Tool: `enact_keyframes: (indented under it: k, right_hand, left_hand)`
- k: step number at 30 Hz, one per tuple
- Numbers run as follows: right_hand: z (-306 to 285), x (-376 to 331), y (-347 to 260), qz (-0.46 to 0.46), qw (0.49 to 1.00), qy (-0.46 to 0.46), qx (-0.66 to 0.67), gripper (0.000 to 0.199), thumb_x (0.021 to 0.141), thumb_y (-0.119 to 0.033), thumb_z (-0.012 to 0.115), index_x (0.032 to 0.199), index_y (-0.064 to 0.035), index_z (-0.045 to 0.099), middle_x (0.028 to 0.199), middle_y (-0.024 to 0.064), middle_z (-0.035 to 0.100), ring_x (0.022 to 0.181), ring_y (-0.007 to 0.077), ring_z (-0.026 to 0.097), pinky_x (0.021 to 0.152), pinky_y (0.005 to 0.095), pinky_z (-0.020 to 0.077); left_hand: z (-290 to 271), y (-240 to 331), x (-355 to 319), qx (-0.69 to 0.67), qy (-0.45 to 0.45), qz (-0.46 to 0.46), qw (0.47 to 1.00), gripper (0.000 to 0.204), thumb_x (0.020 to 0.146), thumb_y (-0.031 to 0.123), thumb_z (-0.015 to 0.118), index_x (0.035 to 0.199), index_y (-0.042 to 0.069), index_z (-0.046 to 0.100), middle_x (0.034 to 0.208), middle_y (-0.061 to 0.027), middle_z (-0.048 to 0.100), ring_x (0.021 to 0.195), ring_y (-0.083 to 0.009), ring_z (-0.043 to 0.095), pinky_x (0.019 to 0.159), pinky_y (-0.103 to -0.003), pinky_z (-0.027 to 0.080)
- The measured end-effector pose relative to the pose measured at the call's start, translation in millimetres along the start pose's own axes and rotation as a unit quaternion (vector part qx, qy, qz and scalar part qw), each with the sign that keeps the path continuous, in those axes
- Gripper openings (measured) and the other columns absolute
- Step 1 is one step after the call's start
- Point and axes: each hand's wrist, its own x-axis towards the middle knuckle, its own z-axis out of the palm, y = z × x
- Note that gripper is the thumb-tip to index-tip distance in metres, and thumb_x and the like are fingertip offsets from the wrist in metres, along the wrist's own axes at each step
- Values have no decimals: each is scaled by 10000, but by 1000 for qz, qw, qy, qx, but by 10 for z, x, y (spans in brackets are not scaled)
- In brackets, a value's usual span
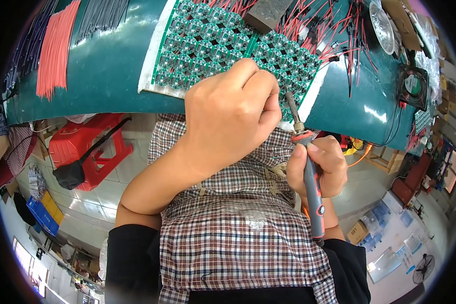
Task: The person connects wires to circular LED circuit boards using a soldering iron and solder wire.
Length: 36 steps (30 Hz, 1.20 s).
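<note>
My left hand (231,112) is closed in a loose fist over the near edge of a green panel of round circuit boards (223,43), fingertips pinched together; what they pinch is too small to see. My right hand (319,164) grips a grey and red soldering iron (311,177) like a pen. Its metal tip (290,101) points up at the panel's near edge, just right of my left fingers. The panel lies on a dark green bench top (106,71).
Bundles of red wires (55,45) and grey wires (99,17) lie at the left of the bench. Loose red leads (334,35) and a small fan (413,86) sit at the right. A red plastic stool (93,144) stands on the floor below.
</note>
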Motion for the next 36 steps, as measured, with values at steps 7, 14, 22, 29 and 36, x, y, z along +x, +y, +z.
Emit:
enact_keyframes:
  k: [7,14,22,29,36]
  right_hand:
    - [-1,24,-53,7,1000,-14,-23,331,771,-49,775,982,-57,520,717,85,578,518,199,564,447,310,464]
    - [-45,-23,-48,5,1000,-5,-7,352,767,-45,774,1002,-61,513,728,85,572,514,195,545,452,311,448]
    - [-227,-41,-108,21,999,-25,12,311,762,-29,706,968,-64,476,691,77,561,486,178,497,439,316,404]
    - [-146,-70,-112,10,999,-25,31,293,742,-12,697,934,-51,478,627,62,542,460,172,482,417,304,389]
    - [-84,-86,-71,15,999,-15,23,289,748,-19,718,907,-48,479,641,67,547,451,166,484,407,298,389]
  left_hand:
    - [15,2,7,10,6,14,1000,123,725,43,754,791,97,665,744,-3,613,616,-150,653,510,-277,480]
    - [17,-18,9,8,3,9,1000,117,728,51,753,782,98,660,745,-6,608,601,-161,641,516,-286,480]
    - [-118,34,-40,-18,-13,-16,1000,134,708,28,737,762,101,638,733,13,586,489,-114,543,435,-250,415]
    - [-83,24,-156,-17,-12,1,1000,138,708,25,736,761,101,634,732,1,588,557,-125,608,471,-262,444]
    - [-38,3,-168,-14,-4,-4,1000,146,707,24,738,768,100,631,735,0,591,594,-126,635,485,-265,457]
